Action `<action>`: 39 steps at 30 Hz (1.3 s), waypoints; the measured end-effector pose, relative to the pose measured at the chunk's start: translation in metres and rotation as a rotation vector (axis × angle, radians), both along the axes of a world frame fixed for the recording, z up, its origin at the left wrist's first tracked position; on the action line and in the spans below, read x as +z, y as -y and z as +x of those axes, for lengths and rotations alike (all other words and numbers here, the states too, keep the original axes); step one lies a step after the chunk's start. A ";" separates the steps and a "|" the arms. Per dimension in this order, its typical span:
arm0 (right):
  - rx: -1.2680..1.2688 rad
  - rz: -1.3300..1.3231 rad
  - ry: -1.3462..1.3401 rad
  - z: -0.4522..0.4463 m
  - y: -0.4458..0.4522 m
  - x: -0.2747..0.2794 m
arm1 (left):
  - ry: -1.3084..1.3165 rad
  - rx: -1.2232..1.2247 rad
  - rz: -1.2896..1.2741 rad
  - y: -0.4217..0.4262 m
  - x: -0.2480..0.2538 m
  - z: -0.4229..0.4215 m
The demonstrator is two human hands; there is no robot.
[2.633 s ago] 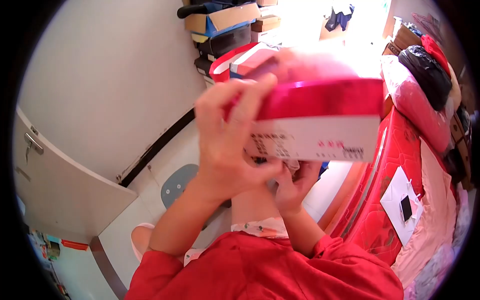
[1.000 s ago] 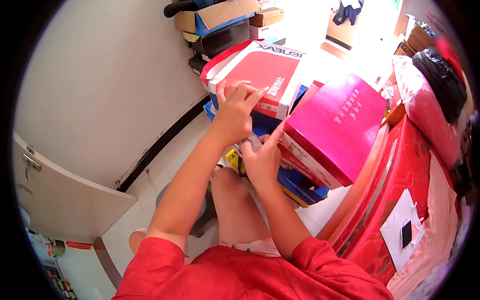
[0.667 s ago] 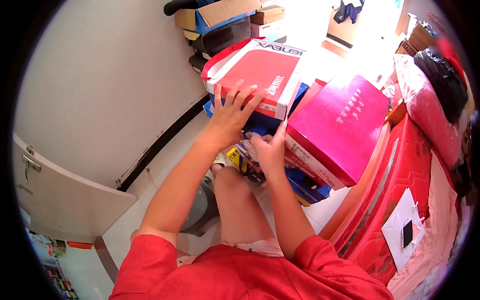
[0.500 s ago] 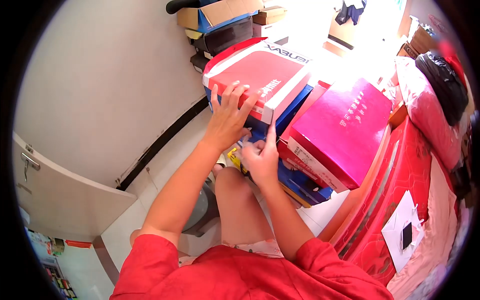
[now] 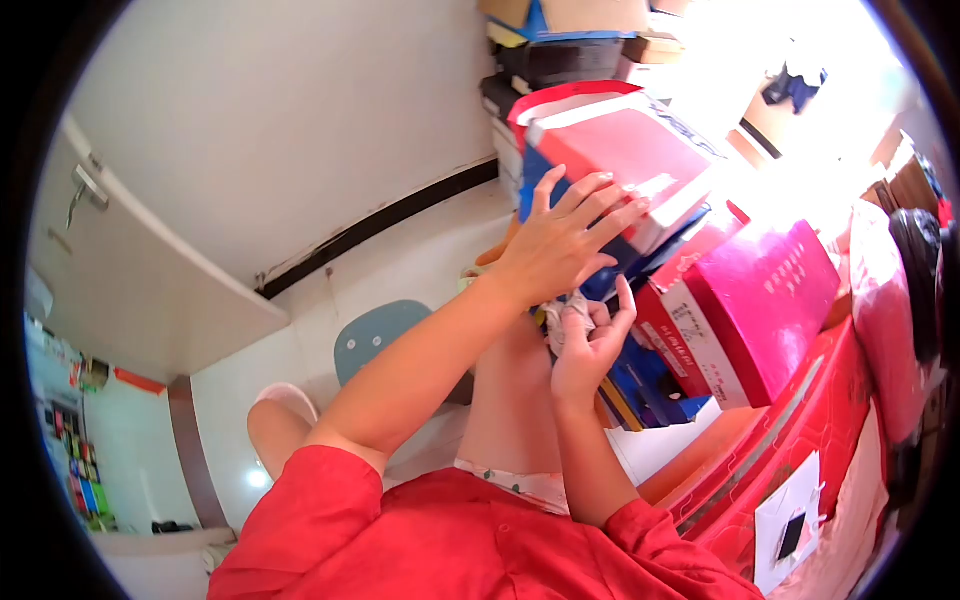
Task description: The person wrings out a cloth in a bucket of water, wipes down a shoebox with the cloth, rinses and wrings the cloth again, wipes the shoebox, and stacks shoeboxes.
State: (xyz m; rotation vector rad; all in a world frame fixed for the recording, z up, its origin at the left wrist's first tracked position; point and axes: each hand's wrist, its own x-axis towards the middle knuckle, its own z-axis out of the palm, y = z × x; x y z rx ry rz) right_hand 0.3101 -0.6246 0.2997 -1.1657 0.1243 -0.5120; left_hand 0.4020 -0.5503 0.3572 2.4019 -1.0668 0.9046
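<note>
My left hand [image 5: 562,245] lies with fingers spread on the near edge of a red and white shoebox [image 5: 640,145]. That box rests tilted on top of a blue box [image 5: 533,178]. My right hand [image 5: 590,350] is just below, closed around a crumpled whitish wad [image 5: 568,318], cloth or paper, I cannot tell which. Its index finger points up toward the blue surface under the shoebox. A glossy magenta box [image 5: 770,300] stands to the right of my right hand, on a red box [image 5: 672,335] and blue boxes [image 5: 650,385].
A grey stool [image 5: 380,335] stands left of my legs. More boxes [image 5: 575,65] are piled against the wall. At right is a bed with a red quilted side [image 5: 800,400], a white paper bag [image 5: 785,520] on it. A door [image 5: 150,260] stands at left.
The view has swung left, so the boxes appear farther right and the stool shows more. My left hand stays on the shoebox; the wad in my right hand shows more clearly.
</note>
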 end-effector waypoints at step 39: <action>1.689 -1.142 -1.027 -0.108 -0.535 -0.293 | -0.589 1.912 -2.327 -0.449 -0.340 -0.317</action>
